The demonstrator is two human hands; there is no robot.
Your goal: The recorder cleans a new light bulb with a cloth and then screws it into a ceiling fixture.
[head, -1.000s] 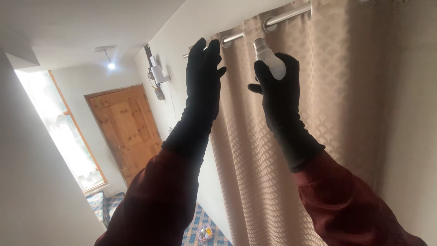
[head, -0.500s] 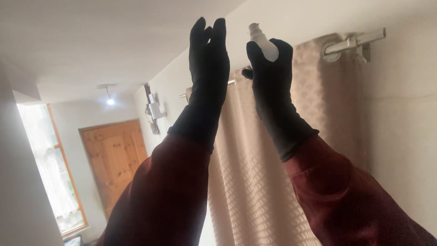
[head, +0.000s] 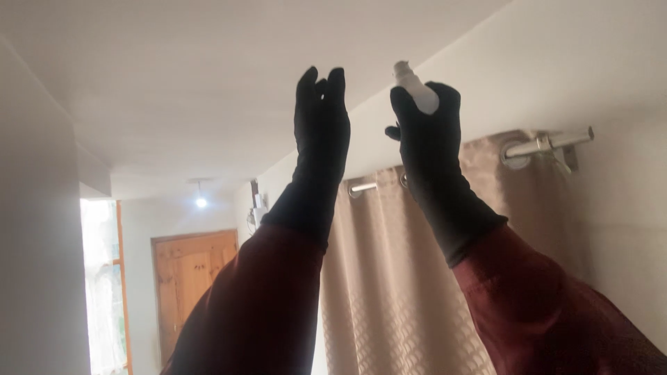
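White bulb [head: 415, 92] held overhead in right hand [head: 427, 139], gloved fingers clamped round glass, metal base pointing up toward ceiling [head: 208, 83]. Left hand [head: 321, 118] empty, fingers straight and apart from bulb, just beside it. No socket in view. Best keep base vertical, grip light on glass, left hand ready to steady. Curtain [head: 396, 278] and rod [head: 549, 144] behind.

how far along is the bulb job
Done: the white bulb is gripped in the gloved right hand and raised toward the ceiling, cap end up. In hand: the left hand is raised beside it, open and empty. Left: no socket shows near either hand, so nothing is fitted yet.
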